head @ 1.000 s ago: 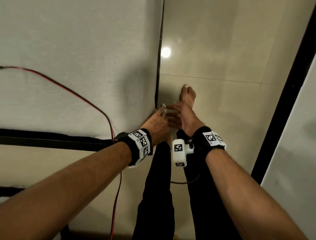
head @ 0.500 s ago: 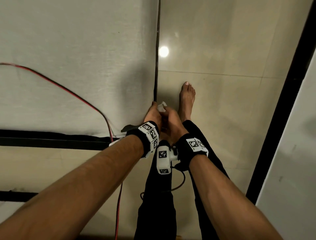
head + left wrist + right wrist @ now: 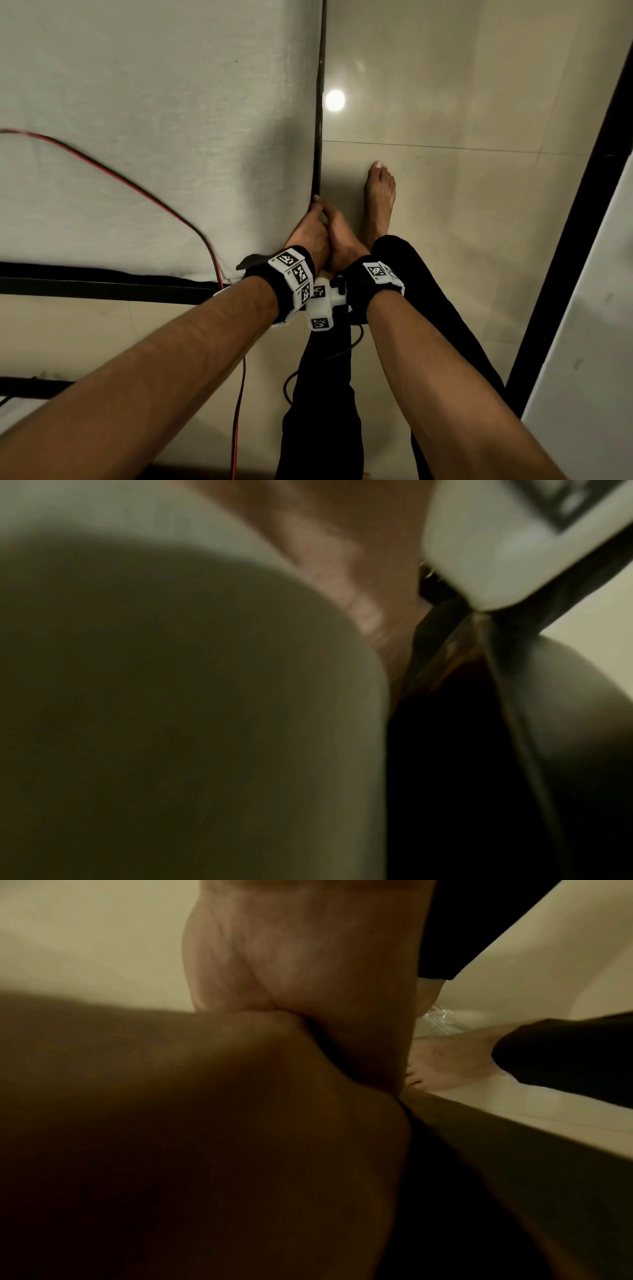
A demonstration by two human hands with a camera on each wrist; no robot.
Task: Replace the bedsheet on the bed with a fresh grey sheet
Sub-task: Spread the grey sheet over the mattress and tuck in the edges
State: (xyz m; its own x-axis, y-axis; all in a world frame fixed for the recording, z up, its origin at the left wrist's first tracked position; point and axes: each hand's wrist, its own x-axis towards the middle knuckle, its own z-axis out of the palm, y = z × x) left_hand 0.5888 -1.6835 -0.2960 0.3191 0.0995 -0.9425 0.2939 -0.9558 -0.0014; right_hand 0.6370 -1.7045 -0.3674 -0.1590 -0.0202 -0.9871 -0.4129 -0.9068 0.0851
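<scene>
Bed corner, seen from the head camera: one mattress under one pale grey sheet (image 3: 144, 113), edged by one black bed frame (image 3: 319, 120) along its right side and near end. Two hands meet at this corner. The left hand (image 3: 310, 236) lies against the sheet's corner edge with its fingertips at the frame; the right hand (image 3: 342, 245) presses against the left hand, just right of the corner. Whether either hand pinches cloth or only presses on it cannot be told: the fingers are hidden, and both wrist views are blurred and dark. Each wrist bears one black band with white marker blocks. One red-and-black cable (image 3: 144, 197) crosses the sheet left of the corner and drops past the near frame rail. One bare foot (image 3: 380, 202) stands on the tiled floor (image 3: 479, 102) right of the corner; two black trouser legs (image 3: 325, 394) show nearer the camera than the corner.
</scene>
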